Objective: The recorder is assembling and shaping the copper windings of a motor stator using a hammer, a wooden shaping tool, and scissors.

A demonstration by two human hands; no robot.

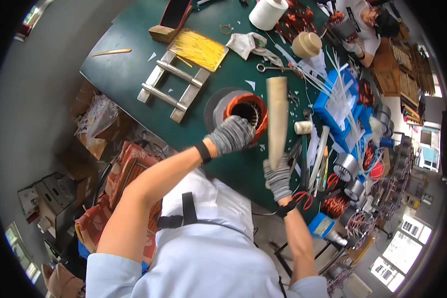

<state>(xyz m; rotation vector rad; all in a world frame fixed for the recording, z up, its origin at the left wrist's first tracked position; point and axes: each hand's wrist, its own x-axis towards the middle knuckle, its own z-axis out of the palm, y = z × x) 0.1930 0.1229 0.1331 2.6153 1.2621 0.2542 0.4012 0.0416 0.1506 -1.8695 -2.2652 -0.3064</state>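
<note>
Two gloved hands work over a dark green table (129,74), and they are well apart from each other. We have our left hand (231,134), in a grey knit glove, resting on the near rim of a round motor stator with orange copper windings (247,110), which stands on the table just in front of us; the fingers are curled over its edge, though we cannot tell how firmly they grip. Our right hand (278,178), gloved the same, is closed around the lower end of a long pale wooden mallet (277,119), held upright so that its broad end rises just to the right of the stator. Beyond the stator lies a metal ladder-shaped frame (174,85), and past that a tray of yellow sticks (198,48). A large spool of white thread (267,13) stands near the far edge, with a roll of tan tape (307,44) beside it. To the right, a blue plastic tray (333,107) holds thin white strips, and red-handled scissors (303,198) lie near our right wrist.
</note>
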